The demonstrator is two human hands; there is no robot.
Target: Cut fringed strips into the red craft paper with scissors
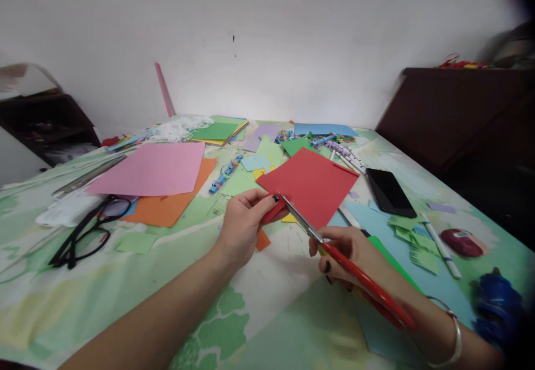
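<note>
Pinched between the thumb and fingers of my left hand (248, 222) is the near left edge of a sheet of red paper (311, 183). My right hand (346, 256) is wrapped round a pair of scissors (368, 278) with red handles. Their metal blades point up and left, with the tips at the paper's edge beside my left thumb. A narrow flap of the red paper folds down at my left fingers. Whether the blades are fully closed is hard to make out. Under the sheet lie scraps of green and yellow paper, partly hidden.
Pink paper (152, 169), orange paper (171, 208) and black glasses (90, 230) lie to the left. On the right are a phone (390, 191), a white pen (442, 247), green scraps (418, 242) and a blue object (497, 303). Coloured sheets (217, 131) are stacked near the wall.
</note>
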